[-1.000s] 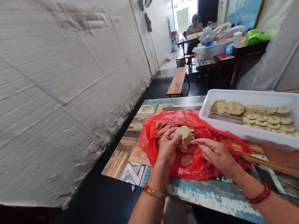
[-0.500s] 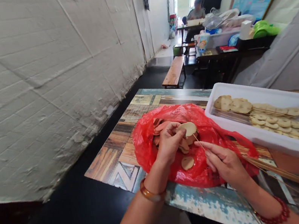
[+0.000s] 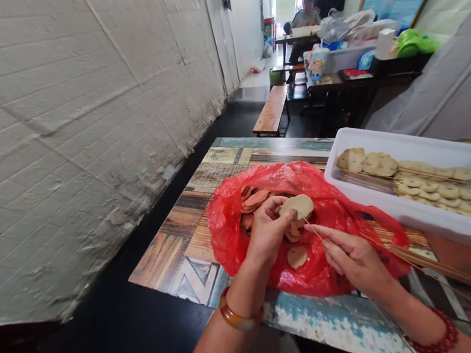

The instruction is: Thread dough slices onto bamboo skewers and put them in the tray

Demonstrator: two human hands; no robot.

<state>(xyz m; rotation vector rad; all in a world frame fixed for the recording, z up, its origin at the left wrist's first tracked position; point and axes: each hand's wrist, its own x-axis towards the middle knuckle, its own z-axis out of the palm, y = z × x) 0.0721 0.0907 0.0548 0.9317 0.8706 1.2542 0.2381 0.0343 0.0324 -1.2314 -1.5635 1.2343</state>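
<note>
My left hand (image 3: 266, 228) is closed on a pale, flat round slice (image 3: 298, 207), pinching it between thumb and fingers over a red plastic bag (image 3: 227, 208). My right hand (image 3: 355, 256) grips a thin bamboo skewer (image 3: 314, 231), whose tip meets the lower edge of that slice; whether it has gone in, I cannot tell. More pale slices are partly hidden beneath the held one. Inside the bag, pinkish slices (image 3: 254, 199) are heaped to the left, and one loose pale slice (image 3: 297, 257) lies nearer to me.
To the right, a white plastic tub (image 3: 404, 214) contains rows of skewered pale slices (image 3: 438, 187). Loose skewers (image 3: 447, 270) lie in front of it on the patterned table (image 3: 170, 244). Beyond stand a wooden bench (image 3: 272, 111), a cluttered table and a seated person (image 3: 303, 17).
The held slice has tilted slightly, and the skewer's tip now sits at its lower edge instead of overlapping its face. Both hands keep their grips. The view has shifted a little.
</note>
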